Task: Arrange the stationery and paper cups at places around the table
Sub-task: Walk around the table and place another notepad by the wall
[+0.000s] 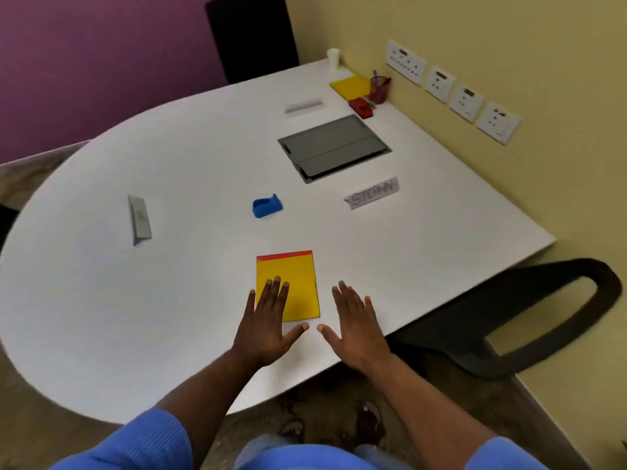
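Observation:
A yellow notepad with a red top strip (295, 283) lies near the front edge of the white table (169, 300). My left hand (268, 323) is spread flat, its fingers resting on the pad's lower left part. My right hand (356, 327) is flat with straight fingers just right of the pad, apart from it. A second yellow pad (349, 85), a red pen holder with pens (380, 88), a small red item (362, 106) and a white paper cup (333, 58) stand at the far corner.
A blue tape dispenser (267, 206) sits mid-table. Name cards stand at the left (139, 219), far side (304, 106) and right (373, 192). A grey cable hatch (334, 147) is set in the tabletop. Black chairs stand at the right (543, 317) and far side (252, 35). Wall sockets (451, 91) line the wall.

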### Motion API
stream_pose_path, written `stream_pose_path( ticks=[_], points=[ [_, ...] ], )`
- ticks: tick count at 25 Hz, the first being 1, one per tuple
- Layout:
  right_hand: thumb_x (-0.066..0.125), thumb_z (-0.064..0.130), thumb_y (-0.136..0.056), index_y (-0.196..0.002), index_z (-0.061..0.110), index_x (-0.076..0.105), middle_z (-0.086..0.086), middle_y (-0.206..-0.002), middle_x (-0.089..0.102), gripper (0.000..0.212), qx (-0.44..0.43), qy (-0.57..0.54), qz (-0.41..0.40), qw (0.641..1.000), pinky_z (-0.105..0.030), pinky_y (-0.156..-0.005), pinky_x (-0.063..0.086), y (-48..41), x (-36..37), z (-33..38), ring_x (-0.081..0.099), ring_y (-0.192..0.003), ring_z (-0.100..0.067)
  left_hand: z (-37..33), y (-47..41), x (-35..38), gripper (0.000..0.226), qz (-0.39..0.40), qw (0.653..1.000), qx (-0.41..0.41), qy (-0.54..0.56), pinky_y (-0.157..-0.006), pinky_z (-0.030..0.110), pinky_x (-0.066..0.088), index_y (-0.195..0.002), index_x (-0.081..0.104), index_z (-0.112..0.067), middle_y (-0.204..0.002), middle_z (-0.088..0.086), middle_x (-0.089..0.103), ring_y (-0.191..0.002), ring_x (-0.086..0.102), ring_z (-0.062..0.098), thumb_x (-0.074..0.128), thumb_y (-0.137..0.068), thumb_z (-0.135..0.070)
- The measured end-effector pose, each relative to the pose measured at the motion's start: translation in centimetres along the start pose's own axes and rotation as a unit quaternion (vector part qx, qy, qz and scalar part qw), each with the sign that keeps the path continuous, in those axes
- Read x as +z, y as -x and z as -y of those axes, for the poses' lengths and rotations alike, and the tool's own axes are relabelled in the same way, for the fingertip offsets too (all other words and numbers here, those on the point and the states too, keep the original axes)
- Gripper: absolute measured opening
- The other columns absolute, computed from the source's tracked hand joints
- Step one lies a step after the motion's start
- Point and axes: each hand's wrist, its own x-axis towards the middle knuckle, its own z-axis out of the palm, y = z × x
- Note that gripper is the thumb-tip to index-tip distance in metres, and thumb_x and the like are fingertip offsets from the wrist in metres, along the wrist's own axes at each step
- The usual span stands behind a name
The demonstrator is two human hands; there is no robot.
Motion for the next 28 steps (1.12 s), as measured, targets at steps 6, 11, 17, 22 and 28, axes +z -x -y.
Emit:
stream_pose_path(
  ticks=[6,11,17,22,28],
  points=[
    [0.023,0.071,-0.099,-0.162,0.021,-0.008,-0.001,-0.170,-0.014,0.087,-0.052,0.003,0.083,0.995,-0.047,-0.127,-0.005,-5.5,-0.9,-2.8,-0.010,-0.157,-0.019,-1.9,-2.0,-0.2,0.097,-0.012,0.999,-0.045,0.018,-0.127,0.048,-0.004,-0.164,-0.002,-0.021,-0.171,-0.001,-0.011,-0.158,-0.012,0.017,0.024,-0.094,-0.083],
    [0.030,0.068,-0.099,-0.163,0.019,-0.003,-0.002,-0.171,-0.007,0.087,-0.055,-0.029,0.090,0.994,-0.047,-0.126,-0.002,-10.3,-0.1,-1.6,-0.002,-0.158,-0.021,1.5,-4.3,1.2,0.097,0.002,0.993,-0.102,0.051,-0.128,0.048,0.001,-0.164,-0.002,-0.019,-0.171,0.002,-0.011,-0.158,-0.007,0.019,0.016,-0.092,-0.082],
    [0.045,0.062,-0.099,-0.162,0.016,0.006,-0.008,-0.170,0.009,0.088,0.016,-0.092,0.097,0.991,-0.044,-0.126,0.014,-16.6,2.1,-0.5,0.014,-0.156,-0.025,5.7,-9.4,4.0,0.097,0.063,0.954,-0.257,0.141,-0.123,0.052,0.023,-0.163,0.011,-0.010,-0.171,0.012,0.013,-0.155,0.024,0.031,0.045,-0.095,-0.070],
    [0.052,0.056,-0.098,-0.163,0.017,0.004,-0.009,-0.170,0.009,0.089,0.107,-0.168,0.134,0.971,-0.042,-0.121,0.023,-18.8,5.1,0.7,0.016,-0.155,-0.029,7.0,-12.4,6.2,0.097,0.097,0.882,-0.374,0.269,-0.112,0.051,0.039,-0.161,0.017,-0.007,-0.163,0.015,0.032,-0.144,0.040,0.037,0.067,-0.092,-0.052],
    [0.063,0.044,-0.097,-0.161,0.011,0.013,-0.013,-0.165,0.025,0.088,0.181,-0.215,0.105,0.954,-0.043,-0.120,0.026,-20.0,6.5,2.8,0.026,-0.151,-0.033,8.2,-14.6,6.6,0.067,0.066,0.823,-0.446,0.345,-0.105,0.050,0.047,-0.145,0.047,-0.008,-0.141,0.017,0.053,-0.131,0.053,0.038,0.071,-0.092,-0.041]
  ],
)
